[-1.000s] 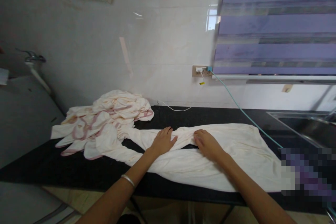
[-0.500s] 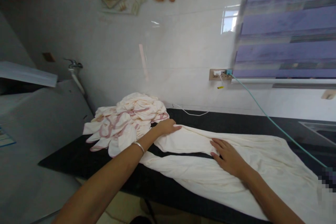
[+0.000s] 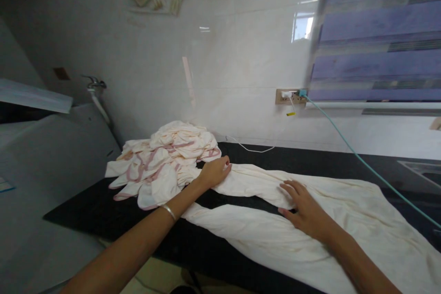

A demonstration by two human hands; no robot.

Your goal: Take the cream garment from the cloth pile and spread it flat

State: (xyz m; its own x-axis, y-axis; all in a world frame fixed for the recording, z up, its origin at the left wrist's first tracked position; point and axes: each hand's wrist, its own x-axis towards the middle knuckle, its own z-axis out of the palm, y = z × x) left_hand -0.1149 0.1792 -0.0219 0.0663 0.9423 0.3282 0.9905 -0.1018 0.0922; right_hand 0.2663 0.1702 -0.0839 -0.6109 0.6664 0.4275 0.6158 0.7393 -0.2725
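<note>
Lying flat with fingers spread, the right hand [image 3: 306, 211] presses a cream garment [image 3: 344, 229] spread over the black counter [image 3: 103, 211]. Further left, the left hand [image 3: 213, 172] rests loosely open on the garment's upper leg end, just beside a heap of pink-trimmed cloths [image 3: 165, 161].

A long cream cotton garment [image 3: 310, 234] lies spread across the black stone desk [image 3: 86, 213]. The left hand [image 3: 214, 172] rests flat on the garment's upper sleeve, just beside a heap of cream cloths with pink trim [image 3: 165, 158]. The right hand [image 3: 305, 211] presses palm-down at mid-garment. A teal cable [image 3: 361, 161] runs from the wall socket [image 3: 287, 96].
</note>
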